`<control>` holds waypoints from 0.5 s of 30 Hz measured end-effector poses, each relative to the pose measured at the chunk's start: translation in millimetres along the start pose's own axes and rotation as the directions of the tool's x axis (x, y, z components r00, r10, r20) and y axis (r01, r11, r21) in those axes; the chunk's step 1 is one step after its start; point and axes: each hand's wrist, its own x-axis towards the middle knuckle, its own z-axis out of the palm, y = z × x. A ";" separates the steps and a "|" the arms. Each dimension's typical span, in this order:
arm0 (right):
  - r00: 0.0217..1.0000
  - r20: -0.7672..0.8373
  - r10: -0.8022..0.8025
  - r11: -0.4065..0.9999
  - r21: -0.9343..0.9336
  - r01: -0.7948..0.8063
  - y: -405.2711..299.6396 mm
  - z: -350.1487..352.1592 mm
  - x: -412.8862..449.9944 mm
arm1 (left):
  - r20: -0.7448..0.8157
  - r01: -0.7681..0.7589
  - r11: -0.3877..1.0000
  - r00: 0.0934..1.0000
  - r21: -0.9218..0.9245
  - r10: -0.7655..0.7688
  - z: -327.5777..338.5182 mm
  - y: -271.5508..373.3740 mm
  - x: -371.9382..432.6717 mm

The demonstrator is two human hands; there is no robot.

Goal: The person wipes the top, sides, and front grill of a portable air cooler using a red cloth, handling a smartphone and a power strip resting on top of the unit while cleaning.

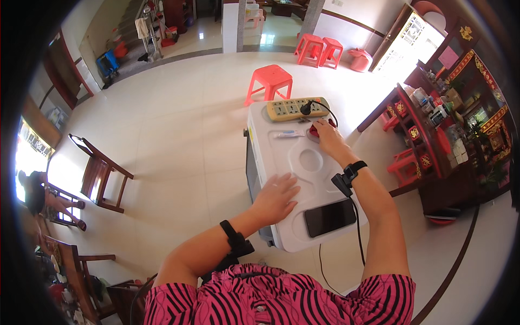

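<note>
Before me stands a white plastic cabinet (284, 162) with a moulded top. My left hand (277, 198) is over its left edge, fingers spread and holding nothing. At the far right corner, my right hand (327, 134) has its fingers on a small dark red object (313, 131); its kind is partly hidden, and whether it is gripped is unclear. A yellowish power strip (284, 109) lies along the far edge with a black plug (306, 108) in it. Nearer lies a white and blue tube (289, 134). A black smartphone (330, 218) rests at the near right corner.
A red plastic stool (272, 78) stands just beyond the cabinet, with more stools (310, 46) farther back. On the right is a dark wooden table (422, 138) loaded with goods. A wooden chair (99, 174) stands left, near a seated person. Cables hang by my right arm.
</note>
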 end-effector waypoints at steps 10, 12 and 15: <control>0.986 0.139 -0.091 0.994 -0.042 0.098 17.5 -14.2 -40.2 | 0.059 0.074 0.997 0.996 -0.002 -0.073 1.8 -5.5 3.1; 0.986 0.151 -0.070 0.997 -0.020 0.074 10.4 -18.1 -58.6 | 0.058 0.089 0.996 0.994 -0.006 -0.088 4.0 -7.5 0.9; 0.990 0.134 -0.044 0.999 0.009 0.043 0.9 -26.2 -93.3 | 0.046 0.090 0.996 0.995 0.020 -0.091 3.2 -8.6 1.2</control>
